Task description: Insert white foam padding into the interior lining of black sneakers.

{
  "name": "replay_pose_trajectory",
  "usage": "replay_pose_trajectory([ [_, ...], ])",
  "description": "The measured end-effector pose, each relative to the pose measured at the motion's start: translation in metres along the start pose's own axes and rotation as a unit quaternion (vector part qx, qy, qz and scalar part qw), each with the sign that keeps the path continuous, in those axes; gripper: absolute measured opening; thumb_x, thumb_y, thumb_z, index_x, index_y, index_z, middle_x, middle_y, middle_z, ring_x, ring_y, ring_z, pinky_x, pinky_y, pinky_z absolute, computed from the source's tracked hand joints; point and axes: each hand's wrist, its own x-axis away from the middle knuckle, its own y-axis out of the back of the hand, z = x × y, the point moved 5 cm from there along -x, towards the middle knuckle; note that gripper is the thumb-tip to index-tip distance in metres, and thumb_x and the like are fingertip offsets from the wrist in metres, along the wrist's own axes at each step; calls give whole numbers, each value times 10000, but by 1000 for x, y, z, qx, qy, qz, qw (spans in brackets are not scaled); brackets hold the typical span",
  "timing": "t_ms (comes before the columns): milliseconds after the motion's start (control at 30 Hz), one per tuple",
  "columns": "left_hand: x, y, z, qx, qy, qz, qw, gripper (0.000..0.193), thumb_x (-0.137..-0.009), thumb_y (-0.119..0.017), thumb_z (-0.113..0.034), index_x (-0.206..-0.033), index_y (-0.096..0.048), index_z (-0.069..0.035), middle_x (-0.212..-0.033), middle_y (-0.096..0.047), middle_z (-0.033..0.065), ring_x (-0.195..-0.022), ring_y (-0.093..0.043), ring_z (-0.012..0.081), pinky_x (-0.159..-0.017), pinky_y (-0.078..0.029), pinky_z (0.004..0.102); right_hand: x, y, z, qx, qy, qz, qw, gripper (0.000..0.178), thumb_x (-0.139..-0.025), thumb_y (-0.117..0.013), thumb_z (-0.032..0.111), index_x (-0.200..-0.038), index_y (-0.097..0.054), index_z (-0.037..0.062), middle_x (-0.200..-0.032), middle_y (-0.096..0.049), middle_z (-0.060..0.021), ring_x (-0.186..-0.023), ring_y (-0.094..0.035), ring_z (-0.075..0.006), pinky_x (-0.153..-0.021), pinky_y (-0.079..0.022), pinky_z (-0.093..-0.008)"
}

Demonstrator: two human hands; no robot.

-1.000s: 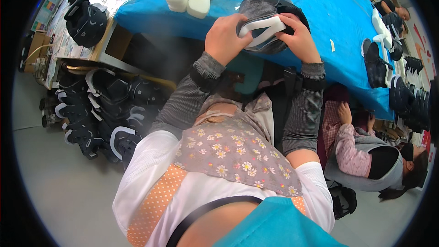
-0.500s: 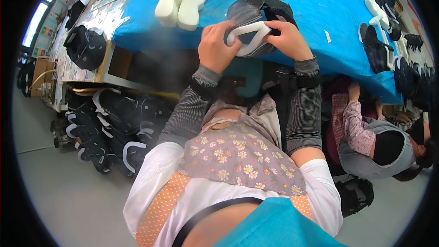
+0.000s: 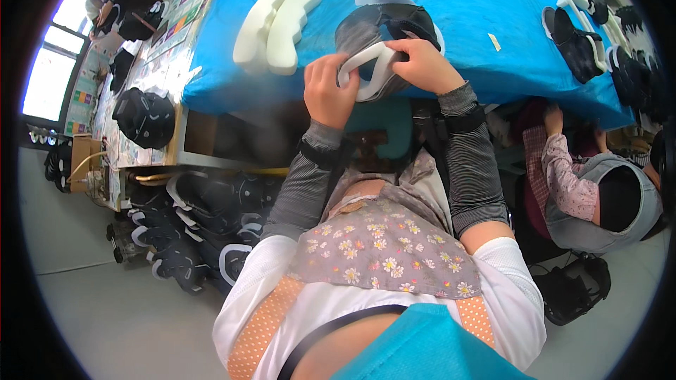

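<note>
A rounded black piece (image 3: 360, 31), boot-like with a dark mesh side, rests at the near edge of the blue-covered table (image 3: 486, 0). A thick white foam rim (image 3: 382, 69) circles the opening that faces me. My left hand (image 3: 329, 93) is closed on the left side of this rim, thumb and fingers pinching it. On the opposite side, my right hand (image 3: 427, 66) grips the rim's upper right part, thumb pressed toward the opening. The inside of the piece is mostly hidden. To its left lie two wavy white foam pieces (image 3: 293, 32), side by side.
Black boot-like pieces (image 3: 574, 42) with white edging line the table's right side. A side table (image 3: 179, 7) at left carries a black piece (image 3: 144, 117). More black pieces (image 3: 204, 229) are heaped below it. A co-worker in a grey vest (image 3: 605, 204) sits at right.
My view has shifted, so the scene sits differently in the picture. Both hands still grip the foam rim, and the right hand's fingers are bent a little more over it.
</note>
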Motion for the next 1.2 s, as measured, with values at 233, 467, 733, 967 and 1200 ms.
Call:
replay_pose_trajectory([
  [233,-34,-3,-17,15,-110,93,989,514,-707,-726,-75,-1200,-581,-91,-1132,-592,113,-1022,-557,294,-864,-461,375,-3,-4,-5,55,83,-40,994,409,-724,-530,87,-1106,-624,-28,-886,-641,-252,-841,-616,-381,-987,-421,-381],
  [467,-38,-20,-13,32,-115,123,985,343,-735,-657,-43,-1077,-659,-73,-1002,-645,80,-919,-599,275,-788,-489,353,-1,-6,-6,16,23,-46,999,422,-748,-549,107,-1144,-605,-27,-1041,-634,-240,-961,-610,-371,-837,-488,-380],
  [733,-47,-24,-16,40,-88,123,988,289,-709,-650,-77,-997,-664,-94,-959,-635,51,-896,-591,275,-761,-493,368,-3,-5,-11,17,37,-68,997,457,-743,-564,116,-1174,-589,-32,-1076,-621,-255,-1011,-598,-370,-869,-478,-379],
  [967,-51,-25,-7,94,-22,196,976,380,-707,-651,-69,-1086,-621,-84,-960,-630,95,-878,-595,255,-750,-487,356,0,-5,-5,31,2,-44,999,469,-740,-564,135,-1179,-589,-29,-1061,-617,-269,-993,-598,-384,-865,-475,-391],
  [1200,-63,-26,-3,91,-9,129,987,709,-716,-702,-71,-1367,-427,-127,-1067,-572,98,-926,-573,225,-774,-483,341,-17,4,-14,42,-13,-77,996,362,-744,-600,165,-1055,-632,-17,-984,-642,-219,-930,-615,-348,-809,-480,-395],
])
